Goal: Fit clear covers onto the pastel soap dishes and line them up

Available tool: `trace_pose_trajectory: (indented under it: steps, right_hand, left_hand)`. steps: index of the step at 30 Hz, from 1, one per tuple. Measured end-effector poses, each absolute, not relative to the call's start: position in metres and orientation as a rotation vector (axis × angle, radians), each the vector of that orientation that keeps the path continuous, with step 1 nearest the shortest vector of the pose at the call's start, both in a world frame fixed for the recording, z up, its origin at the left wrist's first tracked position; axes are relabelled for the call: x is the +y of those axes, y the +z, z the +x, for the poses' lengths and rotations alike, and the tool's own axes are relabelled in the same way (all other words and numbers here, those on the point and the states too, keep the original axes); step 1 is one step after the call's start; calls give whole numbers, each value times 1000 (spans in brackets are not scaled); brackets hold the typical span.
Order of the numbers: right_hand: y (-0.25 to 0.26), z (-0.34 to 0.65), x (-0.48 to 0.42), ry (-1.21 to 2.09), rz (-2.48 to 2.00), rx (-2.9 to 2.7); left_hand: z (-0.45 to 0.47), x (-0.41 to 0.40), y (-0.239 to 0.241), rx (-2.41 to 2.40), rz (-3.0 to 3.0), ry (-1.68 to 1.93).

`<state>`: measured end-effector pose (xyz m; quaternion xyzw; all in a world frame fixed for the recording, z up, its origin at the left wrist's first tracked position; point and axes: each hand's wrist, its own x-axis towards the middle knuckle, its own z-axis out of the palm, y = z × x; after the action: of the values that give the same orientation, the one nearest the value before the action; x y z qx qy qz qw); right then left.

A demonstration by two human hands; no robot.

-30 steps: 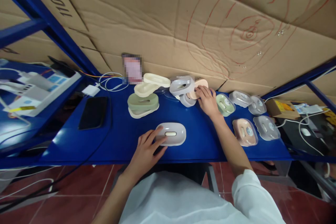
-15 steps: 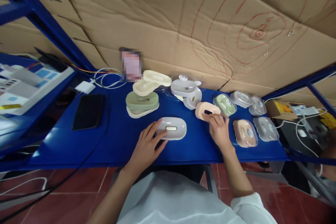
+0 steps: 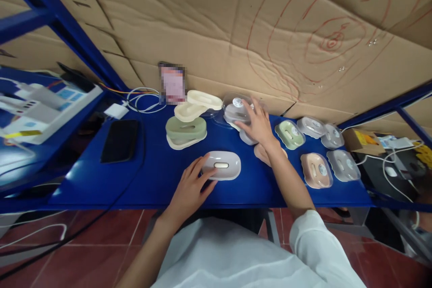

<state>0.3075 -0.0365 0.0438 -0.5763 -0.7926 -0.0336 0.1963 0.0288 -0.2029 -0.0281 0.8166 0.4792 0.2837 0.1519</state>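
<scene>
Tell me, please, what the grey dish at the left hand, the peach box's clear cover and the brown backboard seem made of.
Grey dish: probably plastic, glossy, with bright highlights; glazed ceramic isn't ruled out.
Clear cover: likely thin, shiny plastic, see-through and reflective.
Brown backboard: apparently cardboard, mostly matt, with long creases.

Left hand (image 3: 192, 182) low, palm down; fingers (image 3: 201, 163) extended and parted, thumb (image 3: 209, 188) set apart from them; left forearm (image 3: 153, 238) bare, angled inward; right hand (image 3: 259, 125) farther forward, fingers (image 3: 249, 110) fanned, thumb (image 3: 241, 126) spread wide; right forearm (image 3: 292, 177) bare, slanting leftward from elbow to wrist.
</scene>
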Motion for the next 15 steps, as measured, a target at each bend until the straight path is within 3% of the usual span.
trace_pose_trajectory:
  steps: [7, 15]
  right_hand:
    - [42, 298, -20, -122, -1544, -2127]
    - [23, 299, -166, 133, -1242, -2253]
  left_hand:
    - [18, -210, -32, 1304, 2243, 900]
    - [19, -194, -39, 1359, 1983, 944]
